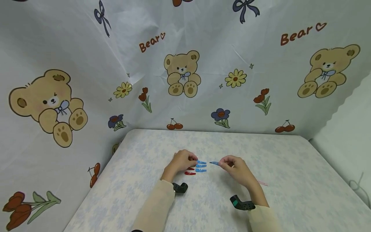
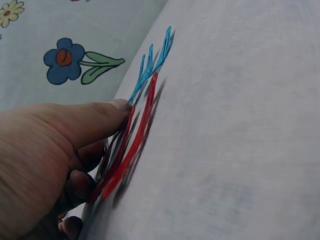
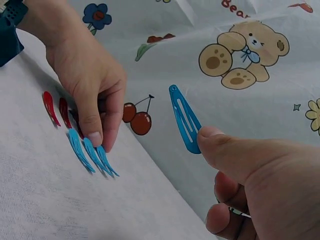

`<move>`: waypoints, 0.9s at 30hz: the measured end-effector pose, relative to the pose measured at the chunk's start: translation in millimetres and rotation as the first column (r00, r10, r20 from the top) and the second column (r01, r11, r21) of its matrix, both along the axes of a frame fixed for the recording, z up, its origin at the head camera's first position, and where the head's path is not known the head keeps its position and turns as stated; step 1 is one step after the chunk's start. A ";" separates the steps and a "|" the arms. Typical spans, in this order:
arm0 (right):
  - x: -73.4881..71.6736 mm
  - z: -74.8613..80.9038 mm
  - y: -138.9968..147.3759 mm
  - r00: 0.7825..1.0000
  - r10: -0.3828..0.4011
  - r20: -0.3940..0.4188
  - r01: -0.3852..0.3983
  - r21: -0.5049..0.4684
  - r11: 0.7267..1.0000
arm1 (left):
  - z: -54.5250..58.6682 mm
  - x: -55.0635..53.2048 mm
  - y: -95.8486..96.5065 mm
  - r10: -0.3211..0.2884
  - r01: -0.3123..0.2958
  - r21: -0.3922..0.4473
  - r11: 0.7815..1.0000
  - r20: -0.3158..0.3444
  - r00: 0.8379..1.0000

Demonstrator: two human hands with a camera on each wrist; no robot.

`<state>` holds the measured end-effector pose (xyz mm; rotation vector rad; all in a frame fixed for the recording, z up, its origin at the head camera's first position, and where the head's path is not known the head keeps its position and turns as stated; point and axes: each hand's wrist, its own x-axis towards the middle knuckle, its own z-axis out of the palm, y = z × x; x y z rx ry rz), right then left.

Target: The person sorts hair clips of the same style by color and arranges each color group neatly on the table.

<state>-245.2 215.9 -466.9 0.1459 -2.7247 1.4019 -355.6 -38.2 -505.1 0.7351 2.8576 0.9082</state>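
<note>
My right hand (image 1: 236, 167) pinches a blue snap hair clip (image 3: 191, 145) between thumb and fingers, its narrow end pointing away from them. Several more blue hair clips (image 1: 201, 170) lie side by side in a short row on the table. At that row my left hand (image 1: 182, 160) has its thumb and forefinger down, pinching the near end of a blue clip (image 3: 92, 148). Red hair clips (image 1: 190, 173) lie just left of the blue ones, partly under the left hand. In the left wrist view, a long red clip (image 2: 145, 127) shows beside the thumb.
The table (image 1: 290, 167) has a pale patterned cover. Beyond the right forearm lies a thin pink item (image 1: 262, 183), partly hidden. A bear-print cloth (image 1: 203, 106) hangs behind the table and along its left side. A dark camera band (image 1: 242, 203) sits on the right wrist.
</note>
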 end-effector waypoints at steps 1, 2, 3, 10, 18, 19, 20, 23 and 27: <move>-0.4 -1.0 -2.0 1.000 0.004 0.000 -0.004 -0.003 1.000 | -0.6 -0.2 0.2 -0.001 0.001 0.001 1.000 -0.001 1.000; -0.5 -1.8 -4.0 1.000 0.004 0.002 -0.004 -0.007 1.000 | -1.0 -0.4 0.4 -0.003 0.003 0.003 1.000 -0.003 1.000; -0.7 -2.5 -5.8 1.000 0.010 0.001 -0.010 -0.010 1.000 | -1.1 -0.5 0.5 -0.005 0.005 0.008 1.000 -0.004 1.000; -2.8 -6.9 -17.8 0.999 0.039 0.019 -0.038 -0.059 0.998 | -0.5 -0.5 0.9 -0.013 0.013 0.014 1.000 -0.002 1.000; -5.8 -12.9 -26.6 0.997 0.067 0.026 -0.065 -0.071 0.995 | -0.2 -1.3 -1.0 -0.004 0.004 0.008 1.000 0.007 1.000; -6.2 -13.9 -27.8 0.997 0.067 0.027 -0.065 -0.070 0.995 | -0.4 -1.4 -1.0 -0.004 0.004 0.007 1.000 0.007 1.000; -6.5 -14.8 -29.1 0.997 0.063 0.033 -0.061 -0.071 0.996 | -0.6 -1.5 -1.0 -0.004 0.004 0.007 1.000 0.007 1.000; -6.9 -17.2 -33.1 0.997 0.060 0.041 -0.058 -0.067 0.996 | -0.7 -1.5 -0.6 -0.006 0.006 0.006 1.000 0.011 1.000; -6.5 -18.6 -38.2 0.997 0.057 0.047 -0.055 -0.055 0.997 | -0.5 -2.1 0.2 -0.009 0.009 0.003 1.000 0.009 1.000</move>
